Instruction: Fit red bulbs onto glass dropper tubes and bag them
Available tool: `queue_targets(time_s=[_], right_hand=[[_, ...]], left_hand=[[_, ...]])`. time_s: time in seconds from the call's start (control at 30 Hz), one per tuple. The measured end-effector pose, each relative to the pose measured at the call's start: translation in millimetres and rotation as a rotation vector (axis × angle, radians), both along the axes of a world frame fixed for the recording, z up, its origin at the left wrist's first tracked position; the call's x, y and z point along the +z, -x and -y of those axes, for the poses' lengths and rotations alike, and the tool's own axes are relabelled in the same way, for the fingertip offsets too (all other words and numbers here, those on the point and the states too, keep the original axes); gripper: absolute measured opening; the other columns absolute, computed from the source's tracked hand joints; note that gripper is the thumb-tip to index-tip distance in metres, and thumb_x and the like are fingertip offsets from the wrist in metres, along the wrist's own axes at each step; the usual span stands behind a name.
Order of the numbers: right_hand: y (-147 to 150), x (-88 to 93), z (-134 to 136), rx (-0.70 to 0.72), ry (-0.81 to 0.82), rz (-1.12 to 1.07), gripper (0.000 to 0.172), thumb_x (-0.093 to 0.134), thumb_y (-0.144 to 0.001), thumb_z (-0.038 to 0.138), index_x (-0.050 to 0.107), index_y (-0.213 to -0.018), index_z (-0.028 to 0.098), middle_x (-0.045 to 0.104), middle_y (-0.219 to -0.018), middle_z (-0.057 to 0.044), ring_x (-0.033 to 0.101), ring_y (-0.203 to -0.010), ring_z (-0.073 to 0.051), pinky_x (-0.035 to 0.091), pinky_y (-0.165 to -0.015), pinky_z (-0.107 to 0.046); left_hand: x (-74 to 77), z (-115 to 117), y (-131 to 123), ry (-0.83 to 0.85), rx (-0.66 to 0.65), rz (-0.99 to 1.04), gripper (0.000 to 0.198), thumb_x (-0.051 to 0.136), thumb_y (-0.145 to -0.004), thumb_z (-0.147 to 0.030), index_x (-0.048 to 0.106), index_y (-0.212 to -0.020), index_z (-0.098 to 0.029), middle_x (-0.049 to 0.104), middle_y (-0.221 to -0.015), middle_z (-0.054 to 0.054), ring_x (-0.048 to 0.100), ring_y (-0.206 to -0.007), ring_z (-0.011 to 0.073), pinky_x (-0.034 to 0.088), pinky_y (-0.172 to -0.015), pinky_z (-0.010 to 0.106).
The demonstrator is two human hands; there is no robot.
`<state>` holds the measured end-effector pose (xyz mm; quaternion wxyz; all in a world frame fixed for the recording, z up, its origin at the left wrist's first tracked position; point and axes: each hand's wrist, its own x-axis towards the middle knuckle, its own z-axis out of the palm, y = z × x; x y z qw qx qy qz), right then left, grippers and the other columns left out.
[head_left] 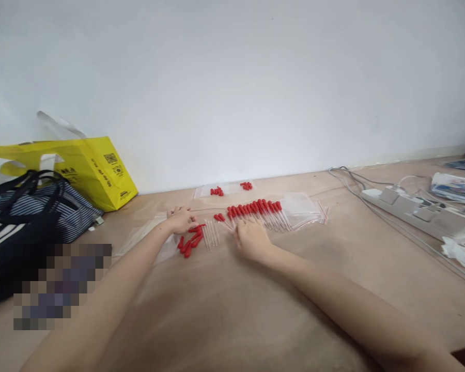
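"What do you count on your feed?"

"Two bare hands, working over a brown tabletop (217,320). The left hand (181,219) bends down at the upper edge of a heap of loose red bulbs (197,235). I make that roughly eight, some overlapping."

"Is it gripping one?"

"I can't tell; its fingertips meet the heap, but from up here I don't see whether they close on anything."

"And the right hand (251,237)?"

"Its fingers are curled in narrow, at the near side of a row of red-topped droppers (260,206). They hide their own tips, so I can't say if a tube is pinched there. The row itself — about a dozen, packed side by side — has its red ends pointing away from me."

"Anything between the hands?"

"About five clear tubes (212,235) lying side by side, just right of the heap, and two more red bulbs (219,217) beyond them."

"Plastic bags?"

"Three places: one clear bag (143,235) at the left arm, one flat bag (300,204) beyond the row's right end, and a far bag (231,188) near the wall with two red clusters."

"Farther out?"

"One yellow bag (114,181) left, one white power strip (372,195) right."
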<state>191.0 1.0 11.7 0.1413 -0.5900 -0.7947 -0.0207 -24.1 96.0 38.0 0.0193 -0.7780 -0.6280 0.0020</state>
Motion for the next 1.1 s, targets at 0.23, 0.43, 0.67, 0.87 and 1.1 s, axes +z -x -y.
queue_targets(time_s=[0.23,0.43,0.67,0.87,1.1], right_hand=[[-71.3,-18.4,31.5,0.183,-0.052,-0.022,0.012,0.047,-0.082,0.024,0.054,-0.077,0.017,0.061,-0.079,-0.005,0.052,-0.080,-0.018,0.026,-0.071,-0.031],[-90.5,-20.7,38.3,0.225,-0.016,-0.087,0.010,0.052,-0.081,0.025,0.053,-0.073,0.019,0.060,-0.073,0.000,0.050,-0.077,-0.016,0.026,-0.068,-0.029],[-85.9,-21.0,36.3,0.276,-0.003,-0.170,0.016,0.056,-0.077,0.033,0.055,-0.083,0.018,0.057,-0.084,-0.004,0.048,-0.082,-0.018,0.030,-0.071,-0.030],[-77.7,-29.1,35.9,0.237,0.078,-0.313,0.016,0.056,-0.075,0.035,0.055,-0.082,0.020,0.053,-0.088,-0.004,0.046,-0.086,-0.018,0.029,-0.074,-0.033],[-63.4,-36.7,39.9,0.146,-0.024,-0.343,0.007,0.053,-0.077,0.026,0.055,-0.075,0.020,0.053,-0.091,-0.004,0.043,-0.091,-0.019,0.024,-0.078,-0.036]], left_hand=[[3.9,22.7,-2.0,-0.150,0.013,0.005,0.024,0.043,-0.079,-0.027,0.065,-0.078,-0.019,0.037,-0.130,0.014,0.028,-0.119,0.0356,0.027,-0.089,0.053],[-15.8,88.6,-22.3,-0.289,-0.360,0.107,0.017,0.043,-0.081,-0.025,0.060,-0.079,-0.022,0.040,-0.127,0.008,0.028,-0.120,0.0282,0.029,-0.092,0.048],[-44.0,130.7,-33.6,-0.317,-0.536,0.221,0.017,0.043,-0.082,-0.028,0.058,-0.087,-0.022,0.049,-0.121,0.008,0.037,-0.115,0.0268,0.034,-0.087,0.048],[-46.8,130.0,-44.1,-0.403,-0.557,0.240,0.018,0.049,-0.079,-0.031,0.063,-0.088,-0.024,0.057,-0.114,0.008,0.045,-0.108,0.0272,0.030,-0.088,0.050],[-45.4,127.9,-65.8,-0.463,-0.477,0.357,0.013,0.048,-0.081,-0.025,0.060,-0.080,-0.023,0.063,-0.102,0.004,0.050,-0.104,0.0238,0.020,-0.093,0.050]])
